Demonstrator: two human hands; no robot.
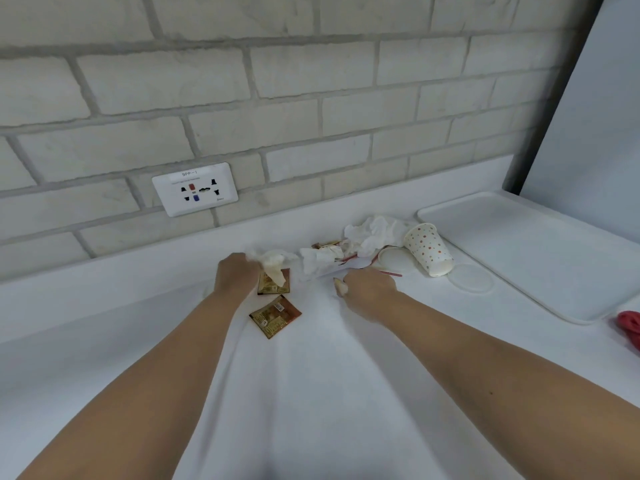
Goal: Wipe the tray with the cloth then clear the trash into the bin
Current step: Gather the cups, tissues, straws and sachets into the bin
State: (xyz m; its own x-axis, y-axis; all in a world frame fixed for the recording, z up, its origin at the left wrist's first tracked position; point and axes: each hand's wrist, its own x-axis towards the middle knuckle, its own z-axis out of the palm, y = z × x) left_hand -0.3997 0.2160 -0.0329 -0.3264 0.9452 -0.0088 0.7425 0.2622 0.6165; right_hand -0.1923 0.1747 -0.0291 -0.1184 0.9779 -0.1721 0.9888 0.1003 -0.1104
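Both hands gather litter at mid-frame on the white worktop (311, 393).
Left hand (235, 273) has its grip closed on a crumpled white tissue (273, 263); right hand (370, 289) pinches a small pale scrap (341, 287). The white rectangular plastic tray (540, 251) lies at right, the red cloth (629, 327) at the right edge.

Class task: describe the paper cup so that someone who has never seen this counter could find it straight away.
Start at the white tray on the right of the counter. Just left of its near-left edge a paper cup lies tipped over, mouth toward the camera. Its orange and brown dots set it apart from the plain white tissues and clear lids beside it.
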